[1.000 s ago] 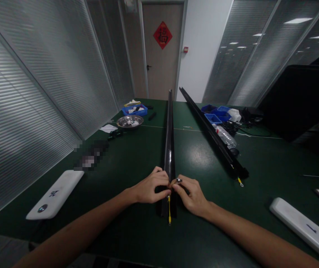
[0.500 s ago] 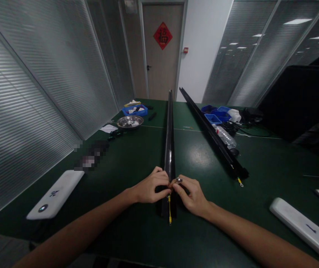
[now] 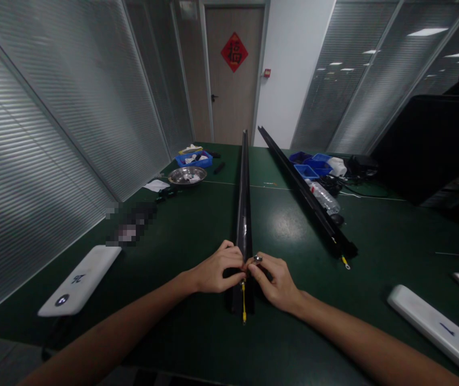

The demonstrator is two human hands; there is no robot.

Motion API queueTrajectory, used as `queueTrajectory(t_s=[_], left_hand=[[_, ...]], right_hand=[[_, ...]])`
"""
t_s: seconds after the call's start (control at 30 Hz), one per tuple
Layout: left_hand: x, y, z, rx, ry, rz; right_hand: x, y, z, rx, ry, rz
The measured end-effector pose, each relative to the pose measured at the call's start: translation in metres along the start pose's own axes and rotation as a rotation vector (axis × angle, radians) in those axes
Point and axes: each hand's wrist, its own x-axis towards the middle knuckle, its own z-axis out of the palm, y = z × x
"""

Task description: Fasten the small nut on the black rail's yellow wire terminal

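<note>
A long black channel-shaped rail lies lengthwise on the green table, its near end between my hands. My left hand is closed at the rail's left side, with thumb and fingertips bent over the channel. From the right, my right hand pinches at the same spot, and its fingertips meet the left ones. What the fingertips hold is hidden. A shiny round metal piece shows on the right index finger. Just below the fingertips, a yellow wire with a ring terminal runs along the rail toward me.
A second black rail lies slanted at right, with a yellow-sleeved terminal at its end. Blue bins and a plastic bottle stand beyond it. A metal bowl sits back left; white devices flank my arms.
Both hands stay in place on the rail. The yellow wire's near end has shifted very slightly left.
</note>
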Motion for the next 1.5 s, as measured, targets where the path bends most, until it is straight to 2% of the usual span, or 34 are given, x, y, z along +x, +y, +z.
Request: queueTrajectory(t_s=[0.27,0.5,1.5], left_hand=[[-0.0007,-0.0018,0.0002,0.013,-0.008,0.010],[0.0001,-0.0013,0.0001,0.001,0.008,0.011],[0.0000,-0.0005,0.0003,0.007,0.011,0.022]], right_hand=[[0.0013,0.0004,-0.0006,0.037,-0.010,-0.034],[0.0001,0.0004,-0.0004,-0.009,0.012,-0.008],[0.0003,0.0027,-0.0006,0.036,-0.009,-0.025]])
